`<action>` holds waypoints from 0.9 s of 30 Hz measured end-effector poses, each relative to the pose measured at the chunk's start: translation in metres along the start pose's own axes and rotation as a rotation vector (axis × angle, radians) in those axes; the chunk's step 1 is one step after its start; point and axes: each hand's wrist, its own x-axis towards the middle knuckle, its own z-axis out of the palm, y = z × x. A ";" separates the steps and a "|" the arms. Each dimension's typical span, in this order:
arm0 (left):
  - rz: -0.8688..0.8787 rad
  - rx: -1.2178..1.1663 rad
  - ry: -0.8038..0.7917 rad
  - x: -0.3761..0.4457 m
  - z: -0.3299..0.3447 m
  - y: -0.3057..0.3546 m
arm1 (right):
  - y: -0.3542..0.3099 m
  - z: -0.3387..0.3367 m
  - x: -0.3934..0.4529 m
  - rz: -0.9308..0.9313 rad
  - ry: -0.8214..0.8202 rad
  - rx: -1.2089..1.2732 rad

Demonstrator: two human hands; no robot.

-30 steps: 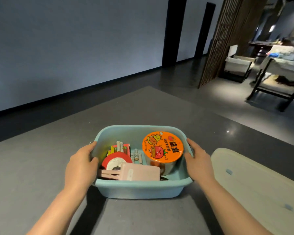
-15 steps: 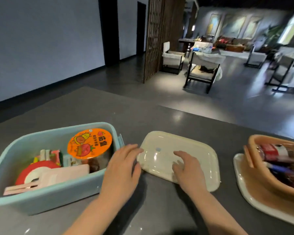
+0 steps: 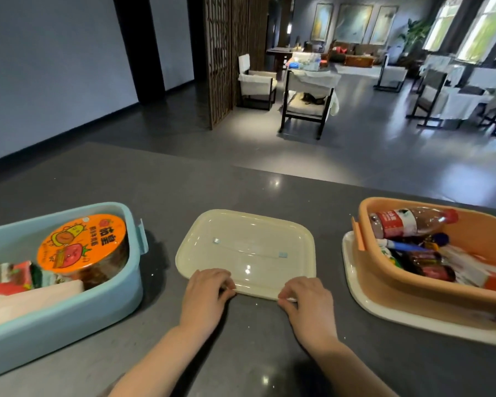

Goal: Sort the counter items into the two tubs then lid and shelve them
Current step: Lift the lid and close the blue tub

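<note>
Grey counter (image 3: 241,190), both hands gripping cream lid (image 3: 246,247)

Both bare forearms reach forward from the near edge, slightly converging, the left hand (image 3: 205,293) and the right hand (image 3: 308,300) set side by side a little apart, palms down, knuckles up, fingers curled and pinching at their tips.
</note>
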 end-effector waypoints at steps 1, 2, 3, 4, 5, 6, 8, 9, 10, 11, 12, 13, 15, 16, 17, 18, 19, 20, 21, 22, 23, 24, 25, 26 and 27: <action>0.003 -0.015 0.029 0.002 -0.005 0.002 | -0.002 -0.004 0.003 -0.028 0.021 0.023; 0.017 -0.025 0.062 0.005 -0.012 0.005 | -0.004 -0.009 0.006 -0.057 0.054 0.061; 0.033 -0.037 0.094 0.009 -0.020 0.008 | -0.007 -0.017 0.009 -0.096 0.089 0.114; 0.048 -0.056 0.124 0.012 -0.030 0.011 | -0.009 -0.025 0.012 -0.142 0.121 0.169; 0.062 -0.084 0.150 0.016 -0.040 0.015 | -0.010 -0.034 0.017 -0.192 0.154 0.205; 0.072 -0.115 0.175 0.019 -0.051 0.018 | -0.011 -0.044 0.020 -0.239 0.193 0.221; 0.081 -0.172 0.210 0.022 -0.073 0.025 | -0.010 -0.060 0.027 -0.288 0.269 0.269; 0.086 -0.195 0.218 0.023 -0.082 0.028 | -0.009 -0.068 0.029 -0.290 0.291 0.315; 0.094 -0.211 0.226 0.022 -0.090 0.031 | -0.009 -0.074 0.029 -0.293 0.298 0.360; 0.103 -0.222 0.239 0.022 -0.096 0.034 | -0.010 -0.080 0.030 -0.308 0.307 0.390; 0.114 -0.231 0.257 0.022 -0.102 0.038 | -0.012 -0.086 0.030 -0.337 0.335 0.400; 0.126 -0.243 0.279 0.021 -0.108 0.041 | -0.017 -0.092 0.030 -0.370 0.380 0.397; 0.144 -0.284 0.331 0.018 -0.120 0.048 | -0.031 -0.104 0.032 -0.446 0.465 0.388; 0.139 -0.291 0.362 0.016 -0.126 0.047 | -0.039 -0.109 0.033 -0.486 0.494 0.389; 0.121 -0.283 0.392 0.013 -0.133 0.044 | -0.047 -0.113 0.035 -0.527 0.521 0.394; 0.092 -0.258 0.428 0.010 -0.141 0.037 | -0.055 -0.116 0.037 -0.568 0.548 0.408; 0.052 -0.233 0.478 0.006 -0.149 0.028 | -0.062 -0.118 0.039 -0.602 0.572 0.430; 0.000 -0.211 0.553 0.002 -0.158 0.018 | -0.070 -0.119 0.041 -0.630 0.589 0.459; -0.060 -0.206 0.636 -0.002 -0.168 0.008 | -0.079 -0.120 0.043 -0.654 0.599 0.488; -0.119 -0.227 0.712 -0.006 -0.180 -0.003 | -0.089 -0.118 0.046 -0.670 0.597 0.524; -0.161 -0.283 0.763 -0.011 -0.191 -0.013 | -0.099 -0.116 0.048 -0.678 0.581 0.573; -0.175 -0.363 0.784 -0.015 -0.203 -0.022 | -0.111 -0.112 0.051 -0.678 0.552 0.633; -0.171 -0.442 0.788 -0.019 -0.214 -0.030 | -0.123 -0.107 0.053 -0.677 0.517 0.690; -0.161 -0.502 0.794 -0.024 -0.223 -0.037 | -0.135 -0.101 0.055 -0.680 0.477 0.740; -0.163 -0.533 0.818 -0.031 -0.231 -0.044 | -0.148 -0.095 0.056 -0.684 0.447 0.775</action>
